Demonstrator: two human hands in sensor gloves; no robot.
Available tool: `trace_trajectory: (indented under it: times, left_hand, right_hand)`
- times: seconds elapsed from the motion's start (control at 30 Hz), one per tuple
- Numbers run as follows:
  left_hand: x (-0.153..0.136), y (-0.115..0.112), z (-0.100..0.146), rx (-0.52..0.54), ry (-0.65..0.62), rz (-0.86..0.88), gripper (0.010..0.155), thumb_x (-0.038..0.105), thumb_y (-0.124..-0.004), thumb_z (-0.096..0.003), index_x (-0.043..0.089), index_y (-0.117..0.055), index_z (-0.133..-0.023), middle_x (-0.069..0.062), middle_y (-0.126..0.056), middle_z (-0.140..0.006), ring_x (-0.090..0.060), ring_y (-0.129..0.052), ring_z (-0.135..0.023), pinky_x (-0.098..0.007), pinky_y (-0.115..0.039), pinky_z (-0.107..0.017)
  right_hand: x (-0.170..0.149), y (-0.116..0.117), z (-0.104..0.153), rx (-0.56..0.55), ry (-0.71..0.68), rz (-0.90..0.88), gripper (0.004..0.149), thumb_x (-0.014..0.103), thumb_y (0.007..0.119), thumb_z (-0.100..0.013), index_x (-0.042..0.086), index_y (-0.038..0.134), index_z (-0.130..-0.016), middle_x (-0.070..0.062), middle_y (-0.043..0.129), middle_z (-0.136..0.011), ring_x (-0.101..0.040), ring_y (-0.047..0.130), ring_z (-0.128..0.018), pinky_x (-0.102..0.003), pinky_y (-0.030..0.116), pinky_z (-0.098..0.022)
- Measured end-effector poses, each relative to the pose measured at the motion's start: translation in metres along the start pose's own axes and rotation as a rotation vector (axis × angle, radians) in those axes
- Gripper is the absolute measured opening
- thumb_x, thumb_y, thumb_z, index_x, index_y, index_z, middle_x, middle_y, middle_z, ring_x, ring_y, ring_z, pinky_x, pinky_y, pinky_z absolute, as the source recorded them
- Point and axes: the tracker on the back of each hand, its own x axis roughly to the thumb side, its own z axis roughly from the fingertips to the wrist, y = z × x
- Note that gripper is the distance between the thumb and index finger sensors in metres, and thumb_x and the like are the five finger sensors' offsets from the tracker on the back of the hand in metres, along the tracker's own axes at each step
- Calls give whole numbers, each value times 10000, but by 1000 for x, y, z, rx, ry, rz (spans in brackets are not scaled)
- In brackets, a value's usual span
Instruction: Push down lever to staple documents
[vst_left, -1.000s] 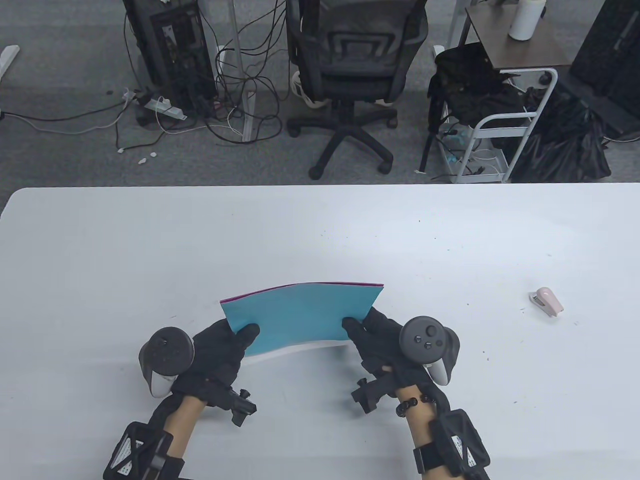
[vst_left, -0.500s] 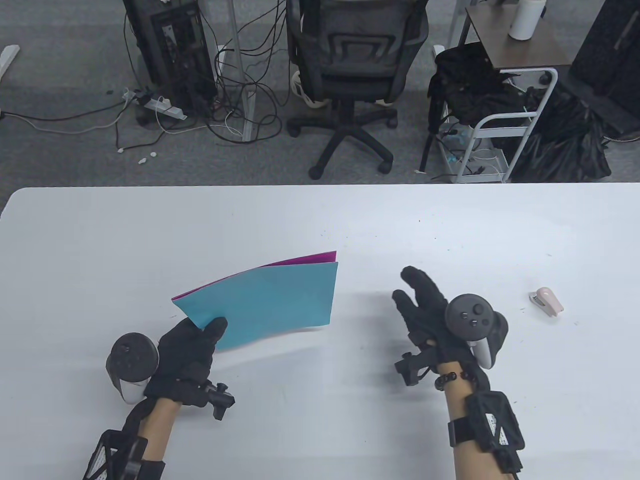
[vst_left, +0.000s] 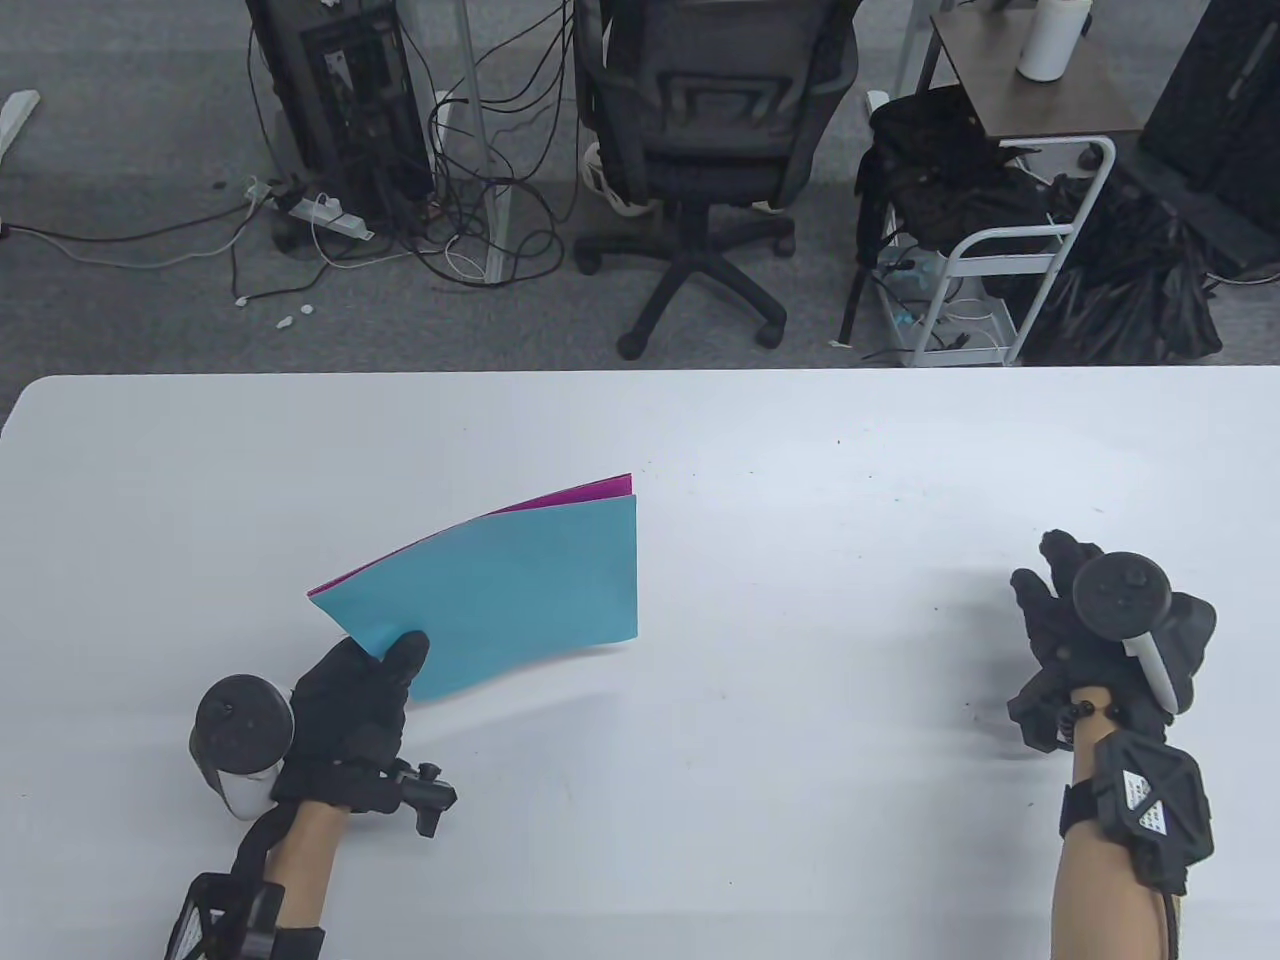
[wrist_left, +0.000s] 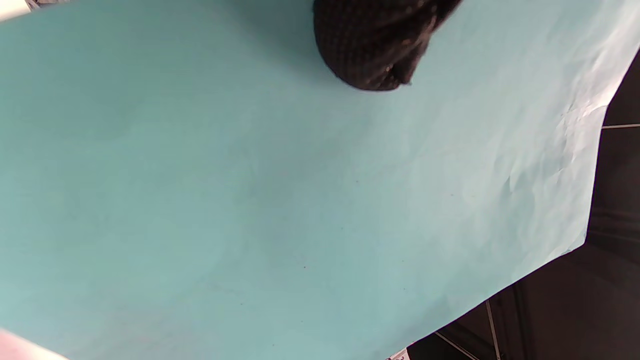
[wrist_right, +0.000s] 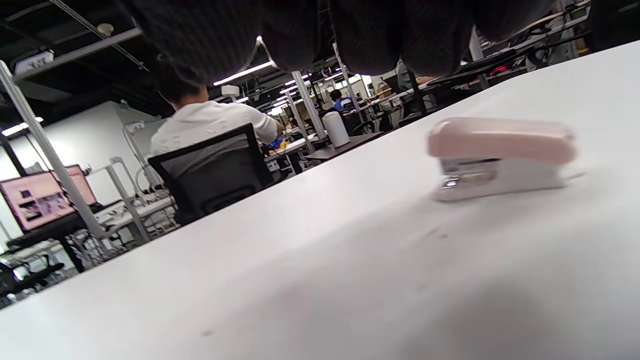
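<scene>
While the white table (vst_left: 700, 470) spreads wide, the left hand (vst_left: 350, 705) pinches the near corner of the curved teal and magenta paper sheets (vst_left: 510, 590), thumb on top. At far right, the right hand (vst_left: 1075, 630) hovers, fingers loosely spread, above the small pink plastic stapler (wrist_right: 500, 157) lying on the table.

— What's beyond the counter (vst_left: 200, 480)?
— An office chair (vst_left: 700, 150) at twelve o'clock, tangled cables (vst_left: 480, 230) at eleven
— And at one o'clock?
— A side table (vst_left: 1030, 95) carrying a white bottle (vst_left: 1048, 38)
</scene>
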Motion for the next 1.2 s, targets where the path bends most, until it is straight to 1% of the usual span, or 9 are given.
trace_trajectory:
  times: [0.2,0.3,0.43,0.57,0.7,0.8,1.03,1.2]
  left_hand:
    - [0,6,3,28,6,0,405,264,-768,-533,200,-831,-928,-74,-987,-904,-355,-1012,-815,-661,-794,-617]
    - [-1,8,5,52,15,13,406,265,-768,-532,200,-832,-928,-75,-989,-901,-353,-1015,-813,-662,-795,-615]
    - [-1,9,5,54,19,12,406,265,-767,-533,196,-833,-927,-78,-988,-902,-357,-1013,-812,-663,-793,-615]
    - [-3,11,5,59,20,-22,407,266,-766,-533,195,-832,-928,-76,-988,-901,-356,-1014,-812,-662,-795,-615]
    - [-4,12,4,68,30,-18,407,264,-767,-533,194,-831,-929,-78,-988,-901,-359,-1013,-811,-662,-793,-615]
    - [-6,12,4,66,36,-24,407,263,-767,-533,192,-831,-929,-81,-989,-900,-359,-1013,-811,-663,-793,-613]
    - [-6,11,5,63,39,-29,407,265,-766,-534,193,-830,-929,-79,-988,-901,-358,-1014,-812,-662,-792,-616]
    - [-7,11,4,57,39,-31,408,263,-767,-533,190,-832,-929,-81,-989,-900,-357,-1015,-811,-662,-794,-615]
  right_hand:
    - [-19,8,-14,78,50,178,647,374,733,-540,74,524,-1074,-336,536,-1071,-602,639,-943,-708,565,-671]
    - [-24,15,-18,105,69,193,664,362,736,-540,67,495,-1083,-348,514,-1076,-612,631,-942,-716,561,-670]
    - [-25,22,-24,127,80,238,690,357,736,-541,66,446,-1096,-359,492,-1079,-619,617,-946,-722,553,-673]
    - [-29,28,-30,143,98,282,697,350,738,-541,63,432,-1097,-351,506,-1073,-609,629,-945,-715,562,-674]
    - [-34,35,-34,162,121,320,700,345,736,-543,52,420,-1095,-321,561,-1061,-572,694,-928,-698,594,-672]
    - [-34,37,-37,129,128,321,675,325,738,-543,48,446,-1085,-302,613,-1036,-548,736,-908,-681,620,-667]
    - [-30,38,-44,115,145,398,595,267,748,-543,73,526,-1059,-243,704,-999,-488,817,-878,-638,676,-663]
    - [-27,38,-46,95,133,435,586,262,771,-524,73,569,-1041,-215,764,-967,-454,867,-850,-608,716,-657]
